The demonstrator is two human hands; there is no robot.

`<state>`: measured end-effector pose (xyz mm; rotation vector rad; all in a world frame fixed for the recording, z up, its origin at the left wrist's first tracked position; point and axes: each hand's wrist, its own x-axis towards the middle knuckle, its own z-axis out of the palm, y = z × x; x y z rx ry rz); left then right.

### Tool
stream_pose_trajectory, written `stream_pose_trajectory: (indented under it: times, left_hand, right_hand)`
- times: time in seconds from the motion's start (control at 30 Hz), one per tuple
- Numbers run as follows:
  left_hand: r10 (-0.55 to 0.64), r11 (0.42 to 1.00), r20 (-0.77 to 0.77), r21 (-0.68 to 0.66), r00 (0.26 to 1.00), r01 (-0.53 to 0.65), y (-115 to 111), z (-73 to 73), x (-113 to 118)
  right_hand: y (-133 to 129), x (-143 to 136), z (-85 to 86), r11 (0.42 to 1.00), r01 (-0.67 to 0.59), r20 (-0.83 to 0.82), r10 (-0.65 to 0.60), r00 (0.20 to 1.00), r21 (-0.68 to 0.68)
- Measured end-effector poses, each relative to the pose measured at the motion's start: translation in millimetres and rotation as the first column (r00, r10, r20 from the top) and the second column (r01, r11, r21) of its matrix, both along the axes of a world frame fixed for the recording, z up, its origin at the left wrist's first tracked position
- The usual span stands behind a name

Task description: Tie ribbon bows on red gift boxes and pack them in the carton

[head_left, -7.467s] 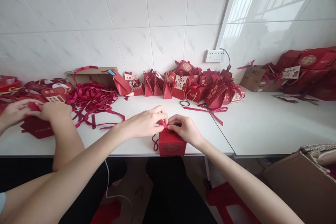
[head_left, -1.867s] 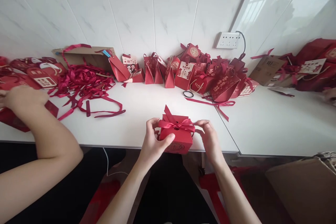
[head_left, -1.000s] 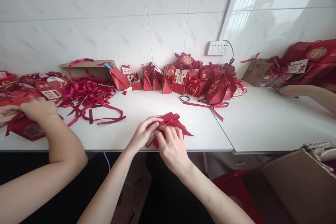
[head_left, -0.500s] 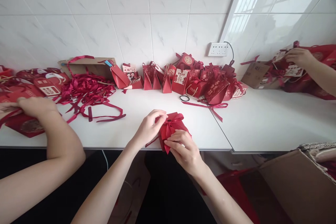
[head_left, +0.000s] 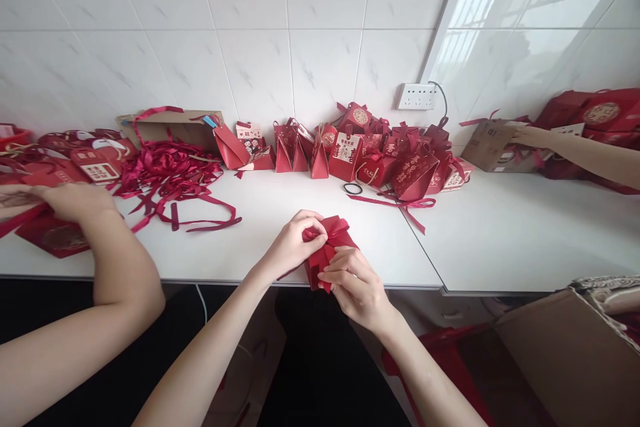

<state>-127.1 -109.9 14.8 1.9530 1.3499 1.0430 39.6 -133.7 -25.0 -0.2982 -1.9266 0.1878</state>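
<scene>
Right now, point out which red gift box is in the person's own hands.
The red gift box at the table's near edge, gripped by the left hand and right hand; the others stand untouched along the wall.

Two bare forearms, no sleeves, no watch, no rings visible. Left hand (head_left: 293,248) and right hand (head_left: 356,285) ungloved, nails short and seemingly unpainted, though too small to be sure. Dark, probably black clothing over the lap below the table edge.

Small red gift box (head_left: 327,255) tied with a red ribbon bow (head_left: 334,232), apparently tilted, at the white table's (head_left: 280,213) near edge.
</scene>
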Motion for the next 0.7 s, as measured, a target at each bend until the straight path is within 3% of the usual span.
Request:
stream_pose_trajectory:
  times: [0.4,0.43,0.5,0.53,0.6,0.63,0.7]
  left_hand:
    - [-0.019,0.999,0.023,-0.026,1.0,0.02,1,0.8,1]
    - [-0.025,0.999,0.029,-0.033,0.999,0.026,1,0.5,1]
    - [-0.035,0.998,0.043,-0.055,0.998,0.037,1,-0.1,0]
    - [-0.041,0.997,0.05,-0.068,0.998,0.044,1,-0.3,0]
    - [-0.048,0.995,0.063,-0.088,0.997,0.054,0,-0.4,0]
    - [-0.051,0.994,0.069,-0.094,0.996,0.057,0,-0.3,0]
    - [-0.054,0.993,0.078,-0.103,0.995,0.062,-1,0.2,0]
  right_hand:
    - [-4,11,0.2,0.994,-0.097,0.018,0.098,0.995,-0.051]
    - [-5,16,1.3,0.996,-0.055,-0.018,0.054,0.998,-0.065]
    - [-4,27,4.3,0.971,0.137,-0.115,-0.162,0.98,-0.194]
    - [-3,31,6.3,0.919,0.243,-0.11,-0.289,0.951,-0.311]
    - [-1,37,10.5,0.735,0.38,0.065,-0.419,0.906,-0.561]
    - [0,38,12.6,0.64,0.41,0.182,-0.392,0.902,-0.65]
    - [2,37,15.9,0.523,0.399,0.306,-0.257,0.916,-0.753]
